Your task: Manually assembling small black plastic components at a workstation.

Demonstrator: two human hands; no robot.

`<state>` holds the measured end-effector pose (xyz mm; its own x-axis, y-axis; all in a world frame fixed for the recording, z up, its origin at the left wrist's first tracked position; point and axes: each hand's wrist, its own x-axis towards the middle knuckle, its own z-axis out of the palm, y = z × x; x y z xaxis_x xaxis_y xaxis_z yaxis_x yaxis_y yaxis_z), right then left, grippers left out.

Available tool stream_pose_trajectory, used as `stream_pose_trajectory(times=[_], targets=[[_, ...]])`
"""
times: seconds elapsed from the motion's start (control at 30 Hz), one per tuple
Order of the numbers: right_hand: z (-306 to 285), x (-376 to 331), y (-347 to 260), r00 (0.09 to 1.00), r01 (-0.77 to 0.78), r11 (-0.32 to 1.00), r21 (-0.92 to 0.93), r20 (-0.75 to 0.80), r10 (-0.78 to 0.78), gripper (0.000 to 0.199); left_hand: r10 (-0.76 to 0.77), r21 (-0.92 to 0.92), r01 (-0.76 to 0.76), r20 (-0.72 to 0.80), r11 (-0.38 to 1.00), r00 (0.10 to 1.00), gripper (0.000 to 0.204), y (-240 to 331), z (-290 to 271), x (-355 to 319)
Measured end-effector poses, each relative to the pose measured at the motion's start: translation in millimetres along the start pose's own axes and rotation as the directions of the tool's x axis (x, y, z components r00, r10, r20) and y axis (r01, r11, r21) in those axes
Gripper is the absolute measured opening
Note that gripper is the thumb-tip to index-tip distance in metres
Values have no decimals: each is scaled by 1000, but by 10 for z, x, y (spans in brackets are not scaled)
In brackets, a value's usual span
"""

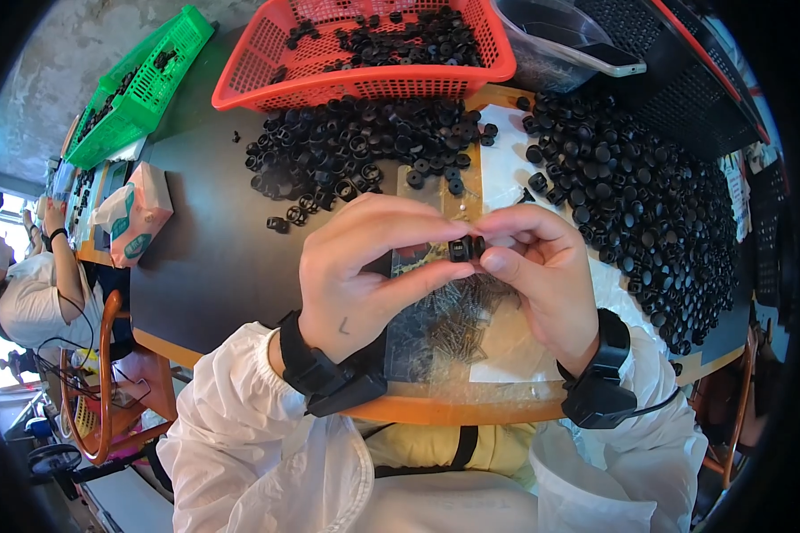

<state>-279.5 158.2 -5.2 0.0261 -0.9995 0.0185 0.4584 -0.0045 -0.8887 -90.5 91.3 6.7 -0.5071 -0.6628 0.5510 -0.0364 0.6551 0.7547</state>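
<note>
Above the near middle of the table, my left hand [360,266] pinches a small black cylindrical plastic part [458,250] between thumb and fingers. Against its right side is a black round disc-shaped piece [478,246], gripped by the thumb and fingertips of my right hand [547,271]. The two pieces look pressed together or almost touching. Below my hands lies a heap of thin metal screws or pins [453,324]. Beyond them spreads a pile of black ring-shaped parts [347,147]. A larger pile of black round caps [636,209] covers the right side.
A red basket [364,87] holding black pieces stands at the back. At the back right are a clear plastic tub [542,67], a phone [609,59] and a black crate [684,89]. A tissue pack [151,209] and green basket [142,107] are left, near a seated person [40,293].
</note>
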Motion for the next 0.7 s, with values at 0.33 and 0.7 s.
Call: stream_pose_trajectory(times=[0.33,0.7], targets=[[20,7,4,998,54,998,-40,13,-54,32,-9,2,9,-14,1000,1000,35,-9,7,-9],[18,-4,0,1000,-5,997,74,-2,5,25,-2,25,2,-3,1000,1000,34,-27,13,-3]])
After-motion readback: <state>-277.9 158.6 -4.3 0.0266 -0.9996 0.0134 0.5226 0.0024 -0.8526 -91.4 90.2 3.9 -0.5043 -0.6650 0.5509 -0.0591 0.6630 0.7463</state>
